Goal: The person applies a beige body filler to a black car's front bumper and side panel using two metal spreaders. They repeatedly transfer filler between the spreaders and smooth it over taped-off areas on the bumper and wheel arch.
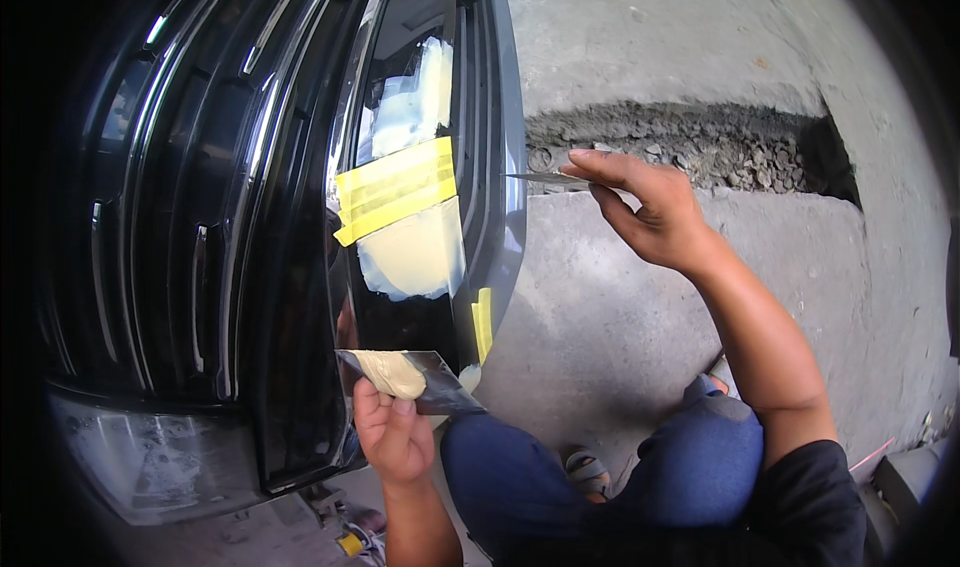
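Observation:
My left hand (395,437) grips a flat dark metal putty plate (448,387) by its near edge, thumb on top. A thick mound of cream-coloured putty (392,371) lies on that plate. Out to the right, my right hand (655,212) pinches a thin putty scraper (540,177), seen nearly edge-on, its tip by the bumper's grey edge. Between the hands stands a glossy black car panel (405,322). It bears a smooth cream putty patch (412,257), yellow masking tape (400,189) above it, and a whitish smeared patch (410,107) farther up.
A black car grille (190,197) with chrome strips fills the left. Yellow tape (482,325) hangs on the grey bumper edge (510,217). A rubble-filled trench (740,157) cuts the concrete floor (600,287). My bent knees (710,457) are close below. Small items (350,537) lie at lower left.

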Demonstrator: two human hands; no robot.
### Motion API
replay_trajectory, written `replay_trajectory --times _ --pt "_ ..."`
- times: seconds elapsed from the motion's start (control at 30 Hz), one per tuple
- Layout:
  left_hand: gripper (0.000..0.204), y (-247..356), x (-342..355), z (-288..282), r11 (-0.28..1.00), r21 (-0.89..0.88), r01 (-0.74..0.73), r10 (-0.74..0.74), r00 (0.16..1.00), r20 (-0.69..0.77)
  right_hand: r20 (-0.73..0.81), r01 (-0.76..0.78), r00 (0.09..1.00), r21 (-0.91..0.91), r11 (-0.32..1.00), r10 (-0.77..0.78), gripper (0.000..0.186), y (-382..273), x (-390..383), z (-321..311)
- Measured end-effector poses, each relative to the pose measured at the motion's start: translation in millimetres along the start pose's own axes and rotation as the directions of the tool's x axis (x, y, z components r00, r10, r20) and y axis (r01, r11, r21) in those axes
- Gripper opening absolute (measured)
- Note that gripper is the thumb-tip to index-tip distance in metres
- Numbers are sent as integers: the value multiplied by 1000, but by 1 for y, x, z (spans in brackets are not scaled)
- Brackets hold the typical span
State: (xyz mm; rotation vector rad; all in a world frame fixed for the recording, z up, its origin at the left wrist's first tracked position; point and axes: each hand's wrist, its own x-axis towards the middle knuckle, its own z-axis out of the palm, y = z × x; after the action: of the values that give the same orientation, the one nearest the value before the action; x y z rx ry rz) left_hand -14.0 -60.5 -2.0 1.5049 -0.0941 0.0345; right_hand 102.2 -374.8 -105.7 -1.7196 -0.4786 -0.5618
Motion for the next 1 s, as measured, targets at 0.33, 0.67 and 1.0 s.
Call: replay_trajectory --times 0.33,0.67,1.0 --pt "48 2 -5 91 995 -74 -70 53 976 -209 -95 115 991 211 971 -97 57 -65 -34 -10" --pt "44 18 2 106 964 90 -249 264 936 -231 -12 -11 1000 169 986 13 52 -31 -51 11" --pt "46 22 -12 87 963 137 -232 265 908 -325 -265 44 964 49 998 -30 54 -21 -9 62"
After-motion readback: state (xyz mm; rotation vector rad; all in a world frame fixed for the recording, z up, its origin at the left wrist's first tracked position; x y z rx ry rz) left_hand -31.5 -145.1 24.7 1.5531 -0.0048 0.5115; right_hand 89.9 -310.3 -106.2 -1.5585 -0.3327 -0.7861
